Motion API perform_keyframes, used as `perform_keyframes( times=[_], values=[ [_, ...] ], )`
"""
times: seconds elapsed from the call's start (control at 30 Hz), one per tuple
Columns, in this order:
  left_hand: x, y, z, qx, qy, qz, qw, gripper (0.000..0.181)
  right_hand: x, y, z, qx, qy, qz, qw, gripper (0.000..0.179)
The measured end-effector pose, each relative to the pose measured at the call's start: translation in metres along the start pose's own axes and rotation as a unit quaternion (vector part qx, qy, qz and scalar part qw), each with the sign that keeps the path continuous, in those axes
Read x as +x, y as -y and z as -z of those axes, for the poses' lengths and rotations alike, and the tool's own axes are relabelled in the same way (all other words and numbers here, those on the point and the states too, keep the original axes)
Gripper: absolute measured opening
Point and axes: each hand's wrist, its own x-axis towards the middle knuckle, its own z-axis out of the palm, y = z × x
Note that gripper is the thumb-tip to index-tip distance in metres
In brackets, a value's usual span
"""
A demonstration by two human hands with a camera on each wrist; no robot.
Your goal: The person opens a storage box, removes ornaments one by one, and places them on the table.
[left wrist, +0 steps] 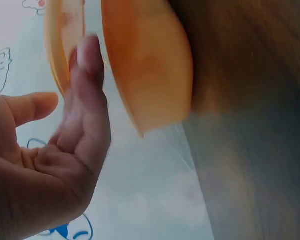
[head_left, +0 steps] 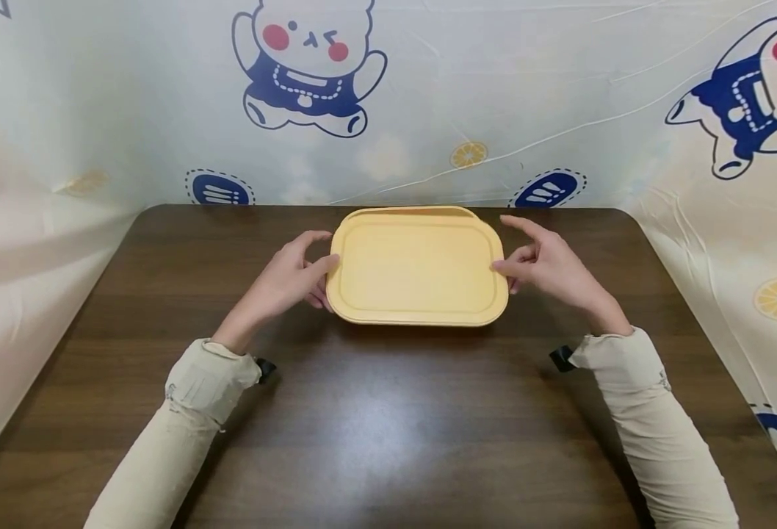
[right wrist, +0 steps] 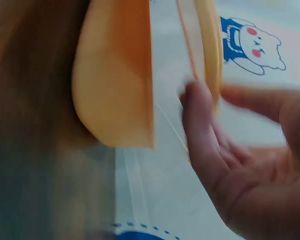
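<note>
A pale yellow rectangular lid (head_left: 421,268) with rounded corners is held level over a matching yellow food container (left wrist: 150,65). Both wrist views show a gap between lid and container. My left hand (head_left: 289,273) pinches the lid's left edge, thumb on top and fingers beneath. On the opposite edge my right hand (head_left: 550,268) pinches the lid likewise, its index finger stretched out past the corner. Seen from above, the lid hides most of the container; only its far rim (head_left: 421,210) shows behind.
The container stands near the far edge of a dark wooden table (head_left: 375,441). A pale cloth (head_left: 428,95) printed with cartoon figures and orange slices hangs behind the table and along both sides.
</note>
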Motion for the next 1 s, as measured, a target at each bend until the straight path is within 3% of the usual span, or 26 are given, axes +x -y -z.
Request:
perform_keyframes(
  times=[0.1, 0.23, 0.4, 0.47, 0.6, 0.77, 1.0],
  values=[
    [-0.001, 0.000, 0.004, 0.005, 0.035, 0.012, 0.9993, 0.054, -0.004, 0.000, 0.004, 0.001, 0.051, 0.004, 0.9987, 0.075],
    [-0.002, 0.002, 0.004, 0.019, 0.078, 0.027, 0.9964, 0.053, -0.006, -0.003, 0.007, -0.008, 0.098, 0.016, 0.9951, 0.062],
    [0.000, 0.007, -0.001, 0.041, 0.117, 0.043, 0.9913, 0.069, -0.005, -0.010, 0.002, -0.009, 0.154, 0.012, 0.9879, 0.078],
    [0.000, 0.008, -0.002, 0.049, 0.131, 0.039, 0.9894, 0.067, -0.007, -0.011, -0.001, -0.017, 0.170, 0.007, 0.9853, 0.082],
    [-0.005, 0.009, -0.006, 0.056, 0.125, 0.011, 0.9905, 0.052, -0.017, -0.015, -0.006, -0.035, 0.183, 0.003, 0.9826, 0.082],
    [-0.022, 0.013, -0.013, 0.047, 0.104, -0.019, 0.9933, 0.038, -0.035, -0.019, -0.012, -0.032, 0.172, 0.016, 0.9845, 0.078],
    [-0.038, 0.027, -0.024, 0.046, 0.155, -0.023, 0.9865, 0.027, -0.049, -0.025, -0.021, -0.016, 0.205, 0.015, 0.9785, 0.046]
  ],
)
